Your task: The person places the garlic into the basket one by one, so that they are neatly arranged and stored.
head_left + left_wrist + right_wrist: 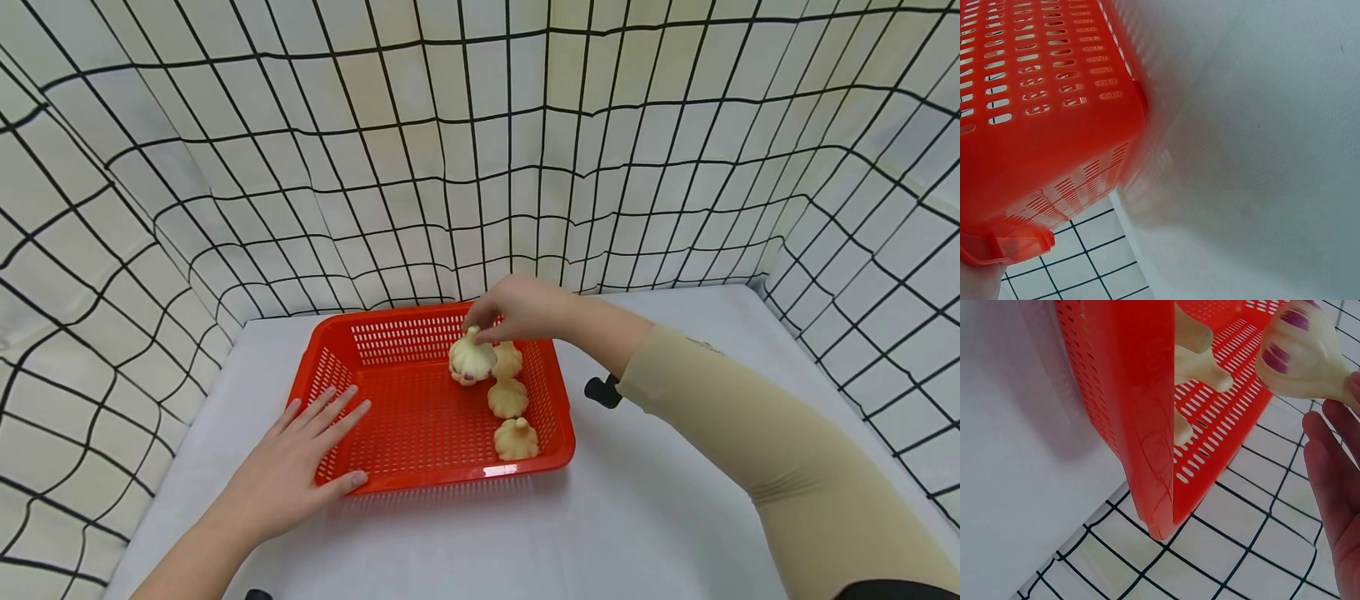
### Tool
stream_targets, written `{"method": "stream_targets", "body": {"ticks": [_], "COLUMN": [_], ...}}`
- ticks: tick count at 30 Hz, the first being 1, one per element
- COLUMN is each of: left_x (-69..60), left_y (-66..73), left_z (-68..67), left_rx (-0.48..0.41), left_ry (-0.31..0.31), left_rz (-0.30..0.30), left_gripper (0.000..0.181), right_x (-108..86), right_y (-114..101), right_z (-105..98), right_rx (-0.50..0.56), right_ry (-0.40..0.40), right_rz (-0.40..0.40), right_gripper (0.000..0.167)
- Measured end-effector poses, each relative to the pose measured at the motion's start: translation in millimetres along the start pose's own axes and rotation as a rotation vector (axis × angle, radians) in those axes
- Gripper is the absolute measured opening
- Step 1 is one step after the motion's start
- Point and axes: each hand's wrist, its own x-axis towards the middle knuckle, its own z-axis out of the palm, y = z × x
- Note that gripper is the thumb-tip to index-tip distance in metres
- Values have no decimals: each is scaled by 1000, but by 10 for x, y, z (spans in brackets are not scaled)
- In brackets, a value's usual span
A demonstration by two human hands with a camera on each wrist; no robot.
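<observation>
My right hand pinches a garlic bulb by its stem above the red basket. In the right wrist view the fingers of that hand hold the bulb, which has purple streaks. Several paler bulbs, among them one at the front, lie in a row along the basket's right side. My left hand rests with spread fingers on the basket's left rim. The left wrist view shows the basket up close, with a bit of the hand at the lower left.
The basket stands on a white-covered table. Black netting over white cloth rises behind the table and on both sides. A small black object shows beside the right forearm.
</observation>
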Motion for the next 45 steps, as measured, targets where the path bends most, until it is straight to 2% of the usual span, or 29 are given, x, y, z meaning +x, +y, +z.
{"method": "stream_targets", "body": {"ticks": [6,12,21,26,32,45], "left_x": [0,3,3,5,5,1], "left_y": [-4,0,15,20,26,12], "left_z": [14,-11,2,-2,-12,-1], "left_rx": [0,-5,-3,-6,-16,-11], "left_ry": [12,-14,41,30,2,8], "left_rz": [9,-3,26,23,2,5], "left_gripper": [83,83,82,82,83,83], "right_x": [146,253,316,349,379,378], "right_y": [-74,-148,-130,-120,-135,-152], "right_z": [58,117,261,327,382,495], "right_rx": [-95,-174,-169,-169,-166,-243], "right_ry": [-69,-159,-239,-286,-320,-348], "right_rz": [-43,-63,-26,2,4,-16], "right_gripper": [19,26,23,23,23,22]}}
